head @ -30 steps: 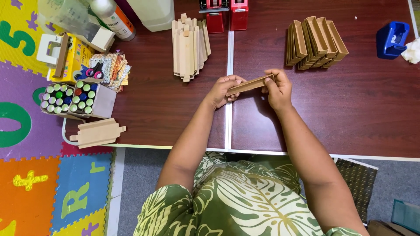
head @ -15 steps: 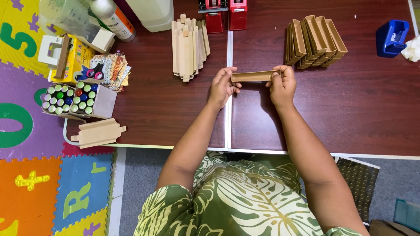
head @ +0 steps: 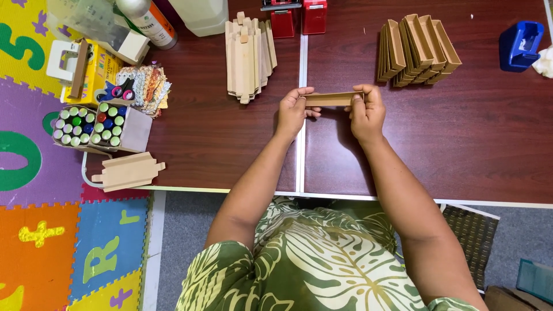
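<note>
Both my hands hold a folded brown cardboard strip (head: 333, 99) level above the dark wooden table (head: 472, 144). My left hand (head: 292, 109) pinches its left end and my right hand (head: 366, 112) grips its right end. A stack of folded brown cardboard pieces (head: 416, 49) lies just beyond my right hand. A pile of flat pale cardboard strips (head: 249, 55) lies beyond my left hand.
Two red objects (head: 299, 17) stand at the table's far edge, a blue tape dispenser (head: 519, 45) at far right. On the left are boxes of coloured-cap bottles (head: 95, 125), scissors (head: 118, 92), a yellow box (head: 95, 72) and cardboard cutouts (head: 128, 171). Colourful foam mats (head: 34, 242) cover the floor.
The strip was tilted in my hands a second ago; it has been levelled and moved slightly away from me, toward the stacks.
</note>
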